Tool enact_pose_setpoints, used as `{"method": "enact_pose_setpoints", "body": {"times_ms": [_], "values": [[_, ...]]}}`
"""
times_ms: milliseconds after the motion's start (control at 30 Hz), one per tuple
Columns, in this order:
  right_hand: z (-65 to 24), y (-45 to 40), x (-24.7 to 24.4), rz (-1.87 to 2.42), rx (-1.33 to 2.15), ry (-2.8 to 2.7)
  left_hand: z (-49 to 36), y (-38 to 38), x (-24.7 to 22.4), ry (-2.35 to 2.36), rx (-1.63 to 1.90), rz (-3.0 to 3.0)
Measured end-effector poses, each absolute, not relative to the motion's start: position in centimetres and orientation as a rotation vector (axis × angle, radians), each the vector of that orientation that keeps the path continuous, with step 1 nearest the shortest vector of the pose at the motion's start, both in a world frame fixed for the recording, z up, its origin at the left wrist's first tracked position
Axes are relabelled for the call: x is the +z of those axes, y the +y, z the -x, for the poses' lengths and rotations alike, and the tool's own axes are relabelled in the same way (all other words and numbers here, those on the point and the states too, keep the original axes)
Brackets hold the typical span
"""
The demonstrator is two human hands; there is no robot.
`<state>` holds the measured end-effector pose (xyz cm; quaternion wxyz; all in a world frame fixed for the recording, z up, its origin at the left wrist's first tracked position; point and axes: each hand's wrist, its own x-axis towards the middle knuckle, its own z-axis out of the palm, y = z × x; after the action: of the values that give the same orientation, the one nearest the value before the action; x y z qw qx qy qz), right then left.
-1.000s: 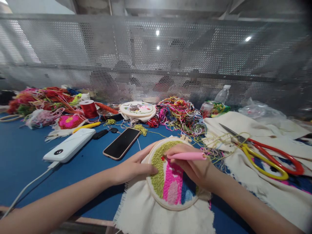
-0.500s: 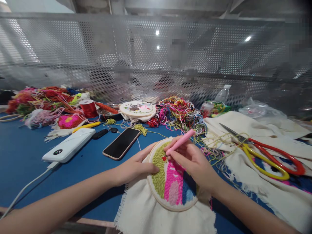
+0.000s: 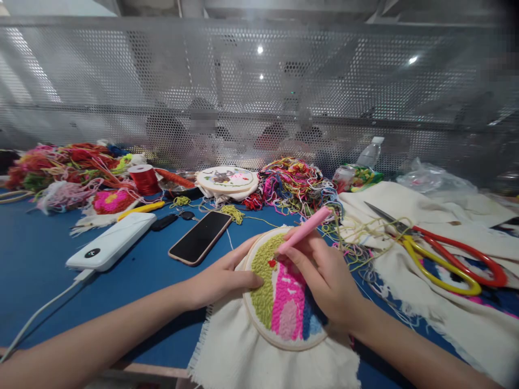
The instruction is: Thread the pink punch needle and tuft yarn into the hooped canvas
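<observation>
A round embroidery hoop (image 3: 253, 320) stretches cream cloth covered with looped yarn in olive green, bright pink and blue, plus a small red patch. My left hand (image 3: 227, 281) grips the hoop's left rim, thumb on top of the green loops and the other fingers hidden beneath. Between the thumb and fingers of my right hand (image 3: 324, 275) is a pink punch needle (image 3: 305, 230), tilted up to the right. Its lower end is over the upper green area near the red patch; whether the tip pierces the cloth I cannot tell. Olive yarn (image 3: 336, 219) hangs by its top end.
On the blue table (image 3: 36, 243) lie a phone (image 3: 200, 237) and a white power bank (image 3: 111, 241) with its cable. Scissors (image 3: 438, 259) rest on cloth at right. Yarn heaps (image 3: 298, 186), a red spool (image 3: 144, 180) and another hoop (image 3: 227, 179) stand before a perforated metal screen (image 3: 243, 97).
My right hand has lifted slightly, and the pink punch needle has shifted a little up and right. My left hand keeps its hold on the hoop.
</observation>
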<state>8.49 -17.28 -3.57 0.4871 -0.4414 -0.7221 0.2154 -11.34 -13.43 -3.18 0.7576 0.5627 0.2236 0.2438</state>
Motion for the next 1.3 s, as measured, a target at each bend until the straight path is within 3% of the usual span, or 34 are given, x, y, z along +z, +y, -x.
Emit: {"method": "enact_pose_setpoints", "body": {"times_ms": [767, 1300], "values": [[-8.81, -17.31, -3.57, 0.923, 0.636, -1.761, 11.56, -13.18, -3.54, 0.497, 0.542, -1.278], [-9.30, -17.06, -3.05, 0.955, 0.492, -1.979, 11.50, -13.26, -3.27, 0.502, 0.546, -1.281]]}}
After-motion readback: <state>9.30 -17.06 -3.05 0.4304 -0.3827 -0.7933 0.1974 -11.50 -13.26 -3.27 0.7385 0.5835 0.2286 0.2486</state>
